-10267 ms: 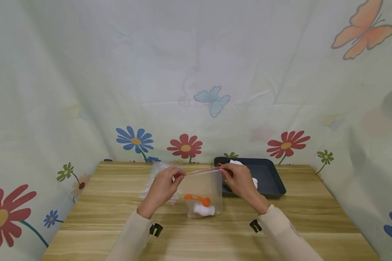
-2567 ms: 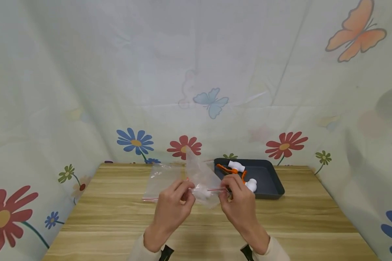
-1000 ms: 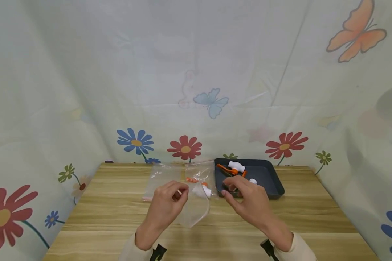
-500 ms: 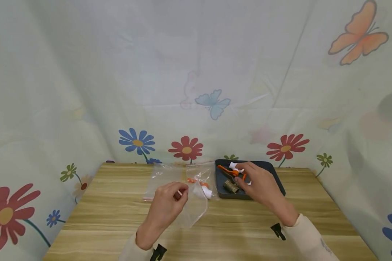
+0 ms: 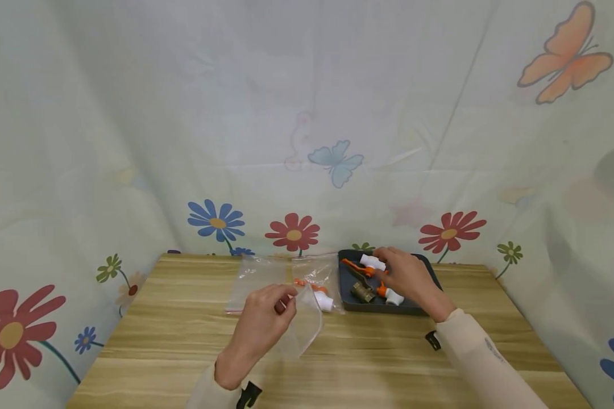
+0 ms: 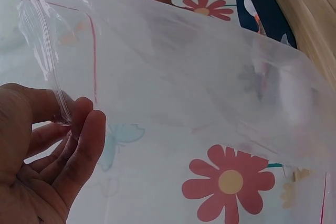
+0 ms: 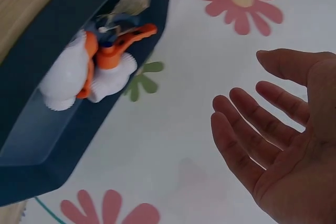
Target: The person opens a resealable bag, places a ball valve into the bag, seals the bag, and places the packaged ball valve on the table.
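Note:
My left hand (image 5: pixel 266 312) pinches a clear zip-lock bag (image 5: pixel 303 334) by its mouth corner. In the left wrist view this bag (image 6: pixel 157 72) hangs slack, its red seal line near my fingertips. Over the dark tray (image 5: pixel 436 276) hovers my right hand (image 5: pixel 406 277), fingers spread and slightly bent, holding nothing in the right wrist view. Below it lie two white plastic ball valves with orange handles, one at the back (image 5: pixel 372 262) and one at the front (image 5: pixel 394 297). A brass valve (image 5: pixel 362 292) with a dark lever lies beside them.
Left of the tray, a sealed bag (image 5: pixel 327 268) lies flat with a white valve (image 5: pixel 324 301) and its orange handle inside. Further left are flat clear bags (image 5: pixel 256 278). A patterned curtain (image 5: pixel 235 142) stands behind the wooden table (image 5: pixel 184 341).
The bag with the white valve, earlier held in both hands, now lies on the table. My left hand holds another bag; my right hand has let go and moved right, over the tray.

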A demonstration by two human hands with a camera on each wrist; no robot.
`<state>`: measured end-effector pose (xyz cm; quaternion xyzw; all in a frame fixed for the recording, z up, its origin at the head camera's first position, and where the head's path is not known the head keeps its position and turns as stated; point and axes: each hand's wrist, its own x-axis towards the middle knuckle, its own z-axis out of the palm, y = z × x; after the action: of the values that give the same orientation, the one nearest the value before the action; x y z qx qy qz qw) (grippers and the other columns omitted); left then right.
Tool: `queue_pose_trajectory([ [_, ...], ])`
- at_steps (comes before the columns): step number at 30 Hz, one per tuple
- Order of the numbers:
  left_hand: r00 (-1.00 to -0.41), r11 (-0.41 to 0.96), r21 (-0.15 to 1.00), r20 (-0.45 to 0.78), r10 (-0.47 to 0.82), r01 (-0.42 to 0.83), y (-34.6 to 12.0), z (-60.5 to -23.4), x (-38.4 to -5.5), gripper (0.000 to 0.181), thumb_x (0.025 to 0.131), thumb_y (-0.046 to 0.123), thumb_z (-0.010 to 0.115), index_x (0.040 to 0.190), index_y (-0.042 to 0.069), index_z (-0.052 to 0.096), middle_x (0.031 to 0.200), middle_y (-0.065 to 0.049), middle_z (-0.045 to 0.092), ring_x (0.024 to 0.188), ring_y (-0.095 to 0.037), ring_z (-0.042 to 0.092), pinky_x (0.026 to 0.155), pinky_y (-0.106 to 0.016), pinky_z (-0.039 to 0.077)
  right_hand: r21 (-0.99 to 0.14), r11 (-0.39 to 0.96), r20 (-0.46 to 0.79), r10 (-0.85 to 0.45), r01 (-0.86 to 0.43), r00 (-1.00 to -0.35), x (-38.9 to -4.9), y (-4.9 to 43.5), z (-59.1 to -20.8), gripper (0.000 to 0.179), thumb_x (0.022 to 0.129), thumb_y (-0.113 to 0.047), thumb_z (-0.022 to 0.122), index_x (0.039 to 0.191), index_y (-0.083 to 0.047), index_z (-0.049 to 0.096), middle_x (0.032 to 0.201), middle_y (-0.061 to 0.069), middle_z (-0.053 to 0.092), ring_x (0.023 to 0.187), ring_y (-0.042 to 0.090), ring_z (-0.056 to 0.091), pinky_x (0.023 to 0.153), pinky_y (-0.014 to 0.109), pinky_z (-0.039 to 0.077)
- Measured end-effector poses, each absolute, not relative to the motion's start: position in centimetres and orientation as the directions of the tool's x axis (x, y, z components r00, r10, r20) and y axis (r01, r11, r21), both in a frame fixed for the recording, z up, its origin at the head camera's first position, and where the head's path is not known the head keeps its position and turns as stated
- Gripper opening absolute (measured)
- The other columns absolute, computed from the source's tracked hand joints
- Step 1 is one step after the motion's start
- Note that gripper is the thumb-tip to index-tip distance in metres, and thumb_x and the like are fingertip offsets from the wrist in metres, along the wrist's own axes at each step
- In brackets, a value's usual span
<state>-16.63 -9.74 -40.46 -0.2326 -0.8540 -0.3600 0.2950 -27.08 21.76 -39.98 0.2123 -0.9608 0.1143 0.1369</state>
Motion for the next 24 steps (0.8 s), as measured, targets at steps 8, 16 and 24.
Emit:
queue_pose_trajectory([
  [8, -0.738, 0.635, 0.493, 0.649, 0.186, 0.594, -9.7, -40.7, -16.8, 0.012, 0.079, -0.002, 0.074, 0.085, 0.009, 0.071, 0.070, 0.004, 0.065, 0.057, 0.001, 0.051, 0.055, -0.014, 0.047, -0.195, 0.915, 0.187, -0.318, -0.353, -0.929, -30.2, 23.4, -42.2, 0.036, 0.091, -0.026, 0.070, 0.122, -0.010, 0.063, 0.111, 0.011, 0.070, 0.089, 0.027, 0.067, 0.074, 0.047, 0.055],
  [16, -0.739, 0.643, 0.486, 0.646, 0.192, 0.592, -9.8, -40.9, -17.0, 0.011, 0.080, -0.001, 0.073, 0.085, 0.009, 0.071, 0.069, 0.005, 0.065, 0.057, 0.001, 0.051, 0.055, -0.014, 0.047, -0.213, 0.940, 0.079, -0.255, -0.266, -0.964, -32.2, 24.1, -43.9, 0.036, 0.092, -0.026, 0.067, 0.122, -0.007, 0.063, 0.105, 0.011, 0.069, 0.077, 0.022, 0.063, 0.066, 0.043, 0.053],
  [24, -0.743, 0.642, 0.490, 0.641, 0.193, 0.590, -9.8, -41.1, -17.0, 0.011, 0.082, 0.001, 0.072, 0.086, 0.011, 0.072, 0.070, 0.005, 0.065, 0.057, 0.002, 0.051, 0.055, -0.013, 0.046, -0.235, 0.949, 0.022, -0.212, -0.211, -0.977, -33.7, 24.4, -45.9, 0.035, 0.092, -0.024, 0.066, 0.122, -0.005, 0.063, 0.099, 0.009, 0.070, 0.073, 0.020, 0.063, 0.064, 0.041, 0.053],
])
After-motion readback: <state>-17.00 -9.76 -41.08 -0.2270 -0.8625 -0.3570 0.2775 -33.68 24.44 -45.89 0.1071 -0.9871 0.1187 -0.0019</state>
